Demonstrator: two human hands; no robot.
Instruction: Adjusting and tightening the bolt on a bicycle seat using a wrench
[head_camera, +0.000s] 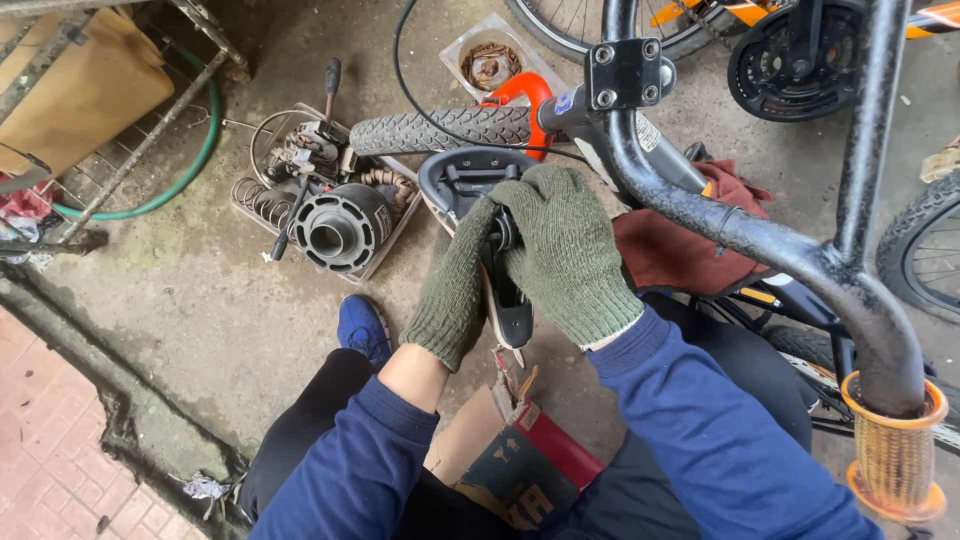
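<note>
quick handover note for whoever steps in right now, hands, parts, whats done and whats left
Left hand: gloved, wrapped around the side of the upturned bicycle saddle, steadying it.
Right hand: gloved, closed over the clamp fitting on the saddle's underside; the fingers hide the fitting.
Saddle is off the bike, held underside up above the concrete floor.
Nearby: handlebar with rubber grip just beyond the saddle, tray of spare parts with a screwdriver to the left, red rag to the right, cardboard box at the knees.
Done: saddle in hand.
Left: clamp work looks unfinished; saddle not mounted.
</note>
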